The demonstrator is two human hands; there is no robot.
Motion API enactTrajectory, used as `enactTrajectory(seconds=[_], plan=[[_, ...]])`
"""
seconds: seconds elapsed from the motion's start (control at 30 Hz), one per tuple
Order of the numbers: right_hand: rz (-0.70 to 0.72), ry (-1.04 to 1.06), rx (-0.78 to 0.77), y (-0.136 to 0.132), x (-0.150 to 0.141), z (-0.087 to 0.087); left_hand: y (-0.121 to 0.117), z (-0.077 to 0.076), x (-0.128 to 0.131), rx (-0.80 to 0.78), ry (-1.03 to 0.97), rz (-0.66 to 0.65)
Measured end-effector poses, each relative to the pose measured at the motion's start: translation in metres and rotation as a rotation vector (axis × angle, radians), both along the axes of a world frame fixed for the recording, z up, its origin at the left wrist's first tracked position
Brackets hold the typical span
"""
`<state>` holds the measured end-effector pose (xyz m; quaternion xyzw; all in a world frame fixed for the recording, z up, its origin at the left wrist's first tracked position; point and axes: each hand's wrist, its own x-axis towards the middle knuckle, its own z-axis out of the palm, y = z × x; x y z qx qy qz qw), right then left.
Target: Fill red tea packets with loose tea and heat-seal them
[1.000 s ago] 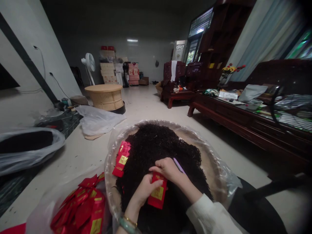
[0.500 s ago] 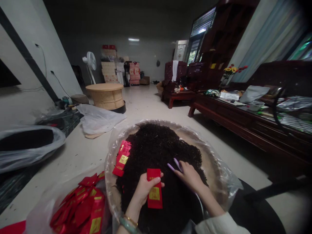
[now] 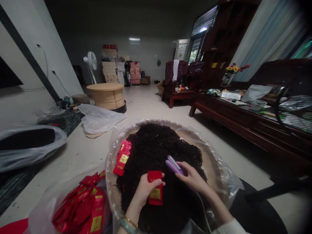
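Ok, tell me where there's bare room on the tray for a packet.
Bare tray shows as a crescent between tea and right rim. Crowded: packets by the left rim, left hand on a packet, right hand on a purple tool.

One head-worn camera, wide lens, looks forward and down from above the left hand (image 3: 148, 191) and right hand (image 3: 192, 178), close on the round woven tray (image 3: 209, 162). The far wall (image 3: 156, 55) sits small, dim, probably barely readable. One view only.
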<state>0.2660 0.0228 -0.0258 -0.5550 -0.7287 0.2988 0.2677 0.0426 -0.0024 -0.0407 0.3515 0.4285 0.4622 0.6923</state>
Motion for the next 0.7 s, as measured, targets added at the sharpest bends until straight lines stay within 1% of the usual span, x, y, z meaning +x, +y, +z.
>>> enactTrajectory(seconds=[0.07, 0.13, 0.2, 0.27, 0.37, 0.5, 0.7], plan=[[0.138, 0.060, -0.026, -0.004, -0.006, 0.023, 0.000, 0.000, 0.003, -0.008, -0.011, -0.013], [0.226, 0.028, -0.026, -0.007, -0.016, 0.042, 0.000, -0.001, 0.005, -0.004, -0.020, -0.023], [0.286, -0.043, -0.017, -0.009, -0.028, 0.056, 0.000, -0.001, 0.007, 0.006, -0.019, -0.036], [0.312, -0.108, -0.008, -0.009, -0.037, 0.063, -0.001, 0.000, 0.007, 0.011, -0.010, -0.052], [0.314, -0.150, -0.003, -0.009, -0.046, 0.066, -0.002, 0.001, 0.006, 0.009, -0.001, -0.064], [0.309, -0.141, -0.008, -0.009, -0.048, 0.063, -0.003, 0.001, 0.004, 0.003, 0.008, -0.071], [0.293, -0.163, -0.005, -0.009, -0.046, 0.058, 0.003, 0.001, 0.000, 0.065, -0.109, 0.033]])
